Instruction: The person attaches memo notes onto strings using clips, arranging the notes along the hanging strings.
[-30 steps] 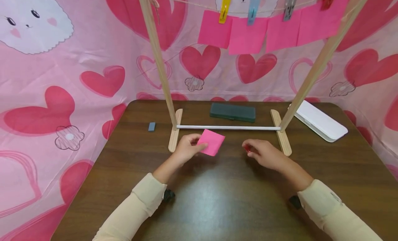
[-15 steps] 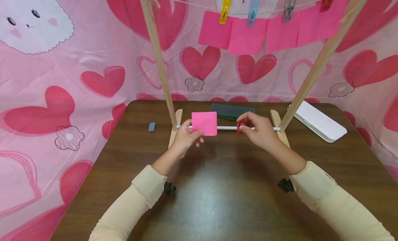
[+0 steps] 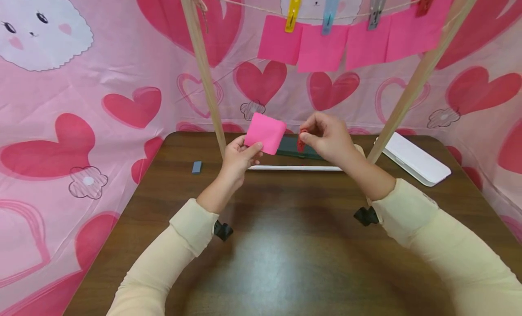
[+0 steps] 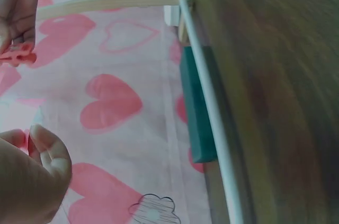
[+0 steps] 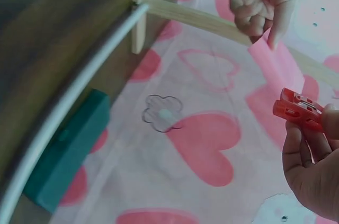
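Observation:
Between thumb and fingers my left hand [image 3: 238, 158] pinches a square pink paper note [image 3: 266, 133], held tilted above the table. To its right, my right hand [image 3: 329, 137] pinches a red clothespin [image 3: 301, 141]; a small space parts it from the note. In the right wrist view the clothespin [image 5: 299, 109] shows its metal spring, with the pink note [image 5: 278, 65] behind it. Overhead, a string [image 3: 240, 5] carries several pink notes [image 3: 324, 46], clipped by a yellow clothespin [image 3: 293, 11], a blue clothespin [image 3: 330, 11], a grey clothespin [image 3: 377, 9] and a red one.
A wooden frame [image 3: 202, 71] with a white crossbar [image 3: 295, 168] stands on the brown table [image 3: 261, 243]. Behind the bar lies a dark green case [image 4: 198, 107]. A white case [image 3: 416, 158] sits at right, a small blue-grey block [image 3: 197, 167] at left.
Both hands have risen from low over the table to above the crossbar. The note and the red clothespin went up with them, and the right hand has come closer to the left.

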Tool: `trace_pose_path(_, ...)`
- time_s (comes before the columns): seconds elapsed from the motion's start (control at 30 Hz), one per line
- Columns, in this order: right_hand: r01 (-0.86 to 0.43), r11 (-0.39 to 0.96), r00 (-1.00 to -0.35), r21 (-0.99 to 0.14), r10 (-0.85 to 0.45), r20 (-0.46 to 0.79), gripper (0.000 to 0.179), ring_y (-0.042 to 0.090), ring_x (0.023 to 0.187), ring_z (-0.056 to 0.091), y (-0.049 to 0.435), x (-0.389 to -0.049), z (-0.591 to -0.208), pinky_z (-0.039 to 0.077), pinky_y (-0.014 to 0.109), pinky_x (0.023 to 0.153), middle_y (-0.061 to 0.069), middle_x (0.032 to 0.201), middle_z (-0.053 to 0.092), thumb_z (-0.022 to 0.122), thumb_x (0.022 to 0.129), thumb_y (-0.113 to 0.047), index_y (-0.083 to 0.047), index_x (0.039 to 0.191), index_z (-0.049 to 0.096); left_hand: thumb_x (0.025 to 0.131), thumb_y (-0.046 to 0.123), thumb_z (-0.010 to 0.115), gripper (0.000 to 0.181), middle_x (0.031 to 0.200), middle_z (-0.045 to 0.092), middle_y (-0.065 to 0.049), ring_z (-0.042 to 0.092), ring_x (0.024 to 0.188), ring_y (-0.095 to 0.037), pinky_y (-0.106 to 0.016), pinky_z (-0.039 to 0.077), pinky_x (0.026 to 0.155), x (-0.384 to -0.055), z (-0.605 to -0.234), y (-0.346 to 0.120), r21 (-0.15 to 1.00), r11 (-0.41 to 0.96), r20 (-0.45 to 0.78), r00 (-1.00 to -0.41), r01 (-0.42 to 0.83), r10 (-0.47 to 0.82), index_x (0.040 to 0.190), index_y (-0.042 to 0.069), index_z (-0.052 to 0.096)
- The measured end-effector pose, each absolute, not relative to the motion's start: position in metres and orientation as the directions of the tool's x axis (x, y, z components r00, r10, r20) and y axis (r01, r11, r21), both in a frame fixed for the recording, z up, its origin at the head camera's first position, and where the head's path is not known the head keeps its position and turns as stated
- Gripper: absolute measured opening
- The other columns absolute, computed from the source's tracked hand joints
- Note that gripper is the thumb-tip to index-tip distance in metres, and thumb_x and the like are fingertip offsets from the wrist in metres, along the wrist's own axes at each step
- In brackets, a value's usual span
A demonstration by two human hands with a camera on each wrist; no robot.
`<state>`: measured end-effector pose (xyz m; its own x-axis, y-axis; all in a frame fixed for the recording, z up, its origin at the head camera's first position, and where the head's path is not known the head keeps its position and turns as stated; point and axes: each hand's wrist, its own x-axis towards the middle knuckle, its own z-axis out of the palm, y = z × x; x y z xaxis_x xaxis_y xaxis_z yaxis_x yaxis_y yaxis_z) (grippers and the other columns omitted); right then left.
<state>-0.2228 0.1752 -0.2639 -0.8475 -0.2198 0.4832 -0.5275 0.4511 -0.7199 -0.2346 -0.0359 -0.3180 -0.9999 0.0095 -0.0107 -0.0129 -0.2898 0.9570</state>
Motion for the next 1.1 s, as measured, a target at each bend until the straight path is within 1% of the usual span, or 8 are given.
trace_pose_path(0.07, -0.532, 0.416, -0.846, -0.737, -0.216, 0.488, 0.009, 0.008, 0.064, 0.058, 0.170, -0.225, -0.254, 0.048, 0.017, 0.061, 0.018, 0.080, 0.065, 0.067, 0.081, 0.004, 0.006, 0.087, 0.061, 0.086, 0.002, 0.064, 0.024, 0.069, 0.061, 0.000, 0.057, 0.058, -0.010, -0.022, 0.046, 0.050, -0.237, -0.314, -0.036, 0.947, -0.321, -0.013, -1.000, -0.008, -0.014, 0.108, -0.002, 0.056)
trace_pose_path(0.17, -0.532, 0.415, -0.845, -0.738, -0.203, 0.495, 0.010, 0.009, 0.065, 0.060, 0.164, -0.227, -0.240, 0.049, 0.018, 0.060, 0.017, 0.082, 0.066, 0.067, 0.082, 0.001, 0.006, 0.089, 0.061, 0.086, 0.003, 0.064, 0.020, 0.070, 0.062, 0.001, 0.058, 0.059, -0.010, -0.022, 0.047, 0.051, -0.240, -0.308, -0.037, 0.932, -0.363, -0.014, -0.999, -0.001, -0.033, 0.105, 0.000, 0.058)
trace_pose_path(0.33, -0.544, 0.470, -0.832, -0.695, -0.191, 0.522, 0.012, 0.013, 0.070, 0.060, 0.153, -0.232, -0.219, 0.048, 0.020, 0.063, 0.013, 0.085, 0.067, 0.068, 0.083, -0.004, 0.003, 0.092, 0.063, 0.089, 0.005, 0.060, 0.007, 0.069, 0.066, 0.001, 0.061, 0.060, -0.009, -0.022, 0.047, 0.055, -0.244, -0.299, -0.040, 0.896, -0.444, -0.004, -0.999, 0.013, -0.036, 0.095, 0.006, 0.058)
trace_pose_path(0.47, -0.561, 0.508, -0.820, -0.653, -0.230, 0.525, 0.013, 0.015, 0.073, 0.061, 0.144, -0.239, -0.201, 0.050, 0.023, 0.068, 0.009, 0.087, 0.067, 0.067, 0.084, -0.007, 0.001, 0.093, 0.062, 0.091, 0.007, 0.058, 0.006, 0.073, 0.067, 0.001, 0.064, 0.066, -0.010, -0.022, 0.049, 0.060, -0.248, -0.288, -0.043, 0.880, -0.473, 0.023, -1.000, 0.029, -0.019, 0.096, 0.009, 0.057)
trace_pose_path(0.57, -0.569, 0.547, -0.813, -0.614, -0.264, 0.518, 0.013, 0.014, 0.073, 0.061, 0.139, -0.243, -0.186, 0.049, 0.024, 0.066, 0.007, 0.086, 0.067, 0.066, 0.085, -0.009, 0.000, 0.093, 0.063, 0.091, 0.007, 0.058, 0.008, 0.075, 0.067, 0.001, 0.064, 0.069, -0.012, -0.023, 0.049, 0.061, -0.253, -0.279, -0.043, 0.870, -0.491, 0.039, -0.999, 0.040, -0.014, 0.098, 0.009, 0.057)
trace_pose_path(0.7, -0.573, 0.610, -0.803, -0.547, -0.284, 0.525, 0.014, 0.012, 0.074, 0.059, 0.130, -0.247, -0.167, 0.047, 0.023, 0.065, 0.007, 0.087, 0.067, 0.066, 0.086, -0.012, -0.001, 0.095, 0.063, 0.090, 0.005, 0.059, 0.009, 0.074, 0.064, 0.000, 0.061, 0.066, -0.011, -0.022, 0.047, 0.057, -0.260, -0.265, -0.043, 0.857, -0.512, 0.042, -0.998, 0.056, -0.040, 0.097, 0.010, 0.056)
trace_pose_path(0.9, -0.604, 0.691, -0.756, -0.398, -0.340, 0.559, 0.019, 0.007, 0.078, 0.057, 0.122, -0.249, -0.138, 0.048, 0.019, 0.073, 0.003, 0.091, 0.066, 0.061, 0.089, -0.016, -0.003, 0.102, 0.061, 0.090, 0.004, 0.059, 0.010, 0.069, 0.060, 0.001, 0.056, 0.058, -0.009, -0.019, 0.041, 0.049, -0.269, -0.247, -0.041, 0.846, -0.525, 0.066, -0.996, 0.092, -0.067, 0.089, 0.012, 0.054)
trace_pose_path(1.1, -0.573, 0.751, -0.762, -0.327, -0.342, 0.550, 0.025, 0.008, 0.089, 0.055, 0.120, -0.251, -0.112, 0.045, 0.016, 0.082, 0.002, 0.100, 0.061, 0.053, 0.093, -0.019, -0.004, 0.113, 0.056, 0.090, 0.004, 0.058, 0.010, 0.066, 0.056, 0.002, 0.052, 0.053, -0.008, -0.019, 0.036, 0.046, -0.275, -0.233, -0.041, 0.833, -0.540, 0.075, -0.992, 0.118, -0.101, 0.088, 0.014, 0.054)
